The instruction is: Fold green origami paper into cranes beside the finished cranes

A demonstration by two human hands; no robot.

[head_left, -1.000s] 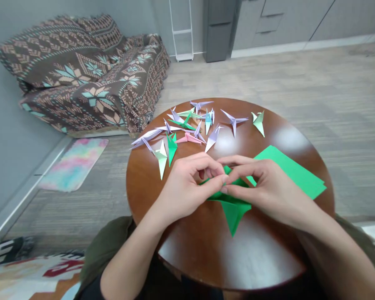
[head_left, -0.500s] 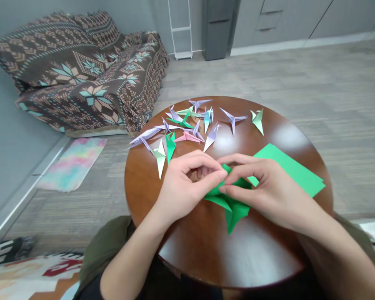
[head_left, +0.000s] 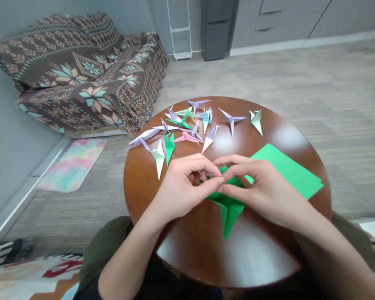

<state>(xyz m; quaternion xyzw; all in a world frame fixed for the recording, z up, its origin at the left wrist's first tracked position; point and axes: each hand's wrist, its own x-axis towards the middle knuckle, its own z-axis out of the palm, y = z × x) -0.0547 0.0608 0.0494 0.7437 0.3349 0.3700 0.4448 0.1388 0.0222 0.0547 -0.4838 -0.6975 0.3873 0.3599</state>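
Note:
A partly folded sheet of green origami paper (head_left: pixel 229 210) is held over the table, one pointed flap hanging toward me. My left hand (head_left: pixel 195 181) pinches it between thumb and forefinger near its middle. Right beside that, my right hand (head_left: pixel 253 183) pinches the same paper, so the fingertips of both hands almost meet. The fingers hide the paper's upper part. Behind my right hand lies a stack of green paper sheets (head_left: pixel 289 168).
Several folded paper cranes in purple, green, white and pink, among them a pink crane (head_left: pixel 186 137), lie across the far left of the round wooden table (head_left: pixel 259 254). A pale green crane (head_left: pixel 256 121) sits at the far right. A patterned sofa (head_left: pixel 90 79) stands beyond.
The green paper's lower flap has narrowed and points more straight down toward me. Both hands have kept their pinch and shifted only slightly.

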